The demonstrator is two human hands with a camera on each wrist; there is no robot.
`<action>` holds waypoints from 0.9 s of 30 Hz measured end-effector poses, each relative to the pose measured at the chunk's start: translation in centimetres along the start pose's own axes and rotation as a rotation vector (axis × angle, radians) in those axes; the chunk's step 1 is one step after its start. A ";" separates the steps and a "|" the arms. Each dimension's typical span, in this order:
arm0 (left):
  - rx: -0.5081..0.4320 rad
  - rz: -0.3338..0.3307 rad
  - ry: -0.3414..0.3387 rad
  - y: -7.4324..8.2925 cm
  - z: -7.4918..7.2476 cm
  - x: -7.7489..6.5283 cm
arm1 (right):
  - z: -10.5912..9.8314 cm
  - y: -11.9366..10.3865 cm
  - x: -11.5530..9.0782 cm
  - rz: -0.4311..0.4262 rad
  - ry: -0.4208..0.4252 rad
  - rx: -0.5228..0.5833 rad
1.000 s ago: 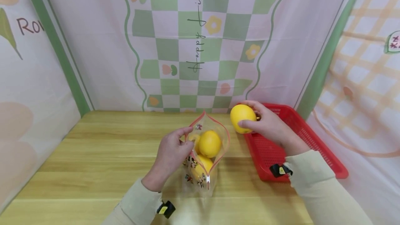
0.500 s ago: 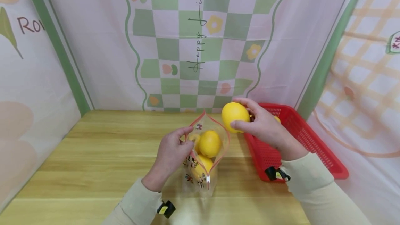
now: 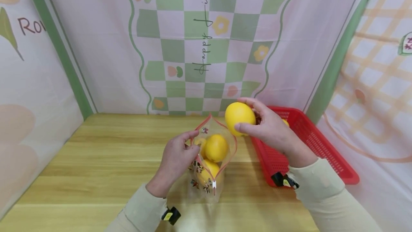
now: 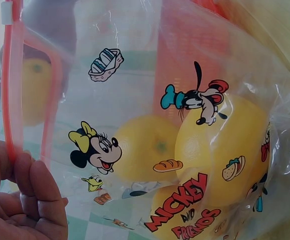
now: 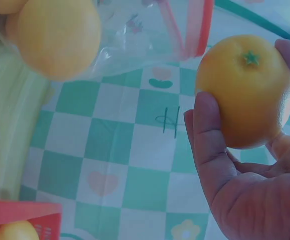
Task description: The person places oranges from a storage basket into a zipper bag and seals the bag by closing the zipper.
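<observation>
A clear zip bag (image 3: 207,192) with a red zip edge and cartoon prints stands on the table, its mouth spread wide. Inside it several yellow-orange oranges (image 3: 216,148) show through the plastic. My left hand (image 3: 178,158) pinches the bag's left rim between thumb and fingers. In my right hand (image 3: 273,128) is another orange (image 5: 247,92), held by thumb and fingertips at the bag's upper right, overlapping the rim in the head view. Its green star-shaped stem mark shows in the right wrist view.
To the right stands a red plastic basket (image 3: 347,176) with perforated walls, partly behind my right forearm. A yellow orange (image 5: 16,231) lies in it. The wooden table (image 3: 96,160) ends at a printed cloth backdrop (image 3: 173,24).
My right hand has carried its orange leftward and slightly up, from over the basket's near-left corner to the bag's mouth, slowing lately. The left hand and bag have stayed still.
</observation>
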State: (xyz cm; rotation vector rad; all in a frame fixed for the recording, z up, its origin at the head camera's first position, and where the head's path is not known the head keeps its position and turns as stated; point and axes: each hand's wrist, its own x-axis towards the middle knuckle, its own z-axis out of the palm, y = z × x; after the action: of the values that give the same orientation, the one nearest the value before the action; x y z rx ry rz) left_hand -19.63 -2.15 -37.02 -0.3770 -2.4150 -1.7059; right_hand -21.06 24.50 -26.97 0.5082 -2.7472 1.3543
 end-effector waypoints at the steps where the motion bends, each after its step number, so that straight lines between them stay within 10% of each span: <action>1: 0.000 0.000 -0.001 0.0 0.0 0.0 | 0.1 -0.1 0.0 -0.003 0.001 0.005; 27: -0.001 0.009 -0.011 0.2 0.1 -0.1 | 2.6 -1.8 -1.0 -0.050 0.001 -0.136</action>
State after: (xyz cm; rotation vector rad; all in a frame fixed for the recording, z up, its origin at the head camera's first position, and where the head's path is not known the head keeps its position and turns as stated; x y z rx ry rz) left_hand -19.45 -1.98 -36.93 -0.3981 -2.4160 -1.7061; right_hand -19.32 21.74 -27.41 0.5639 -2.7805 1.1467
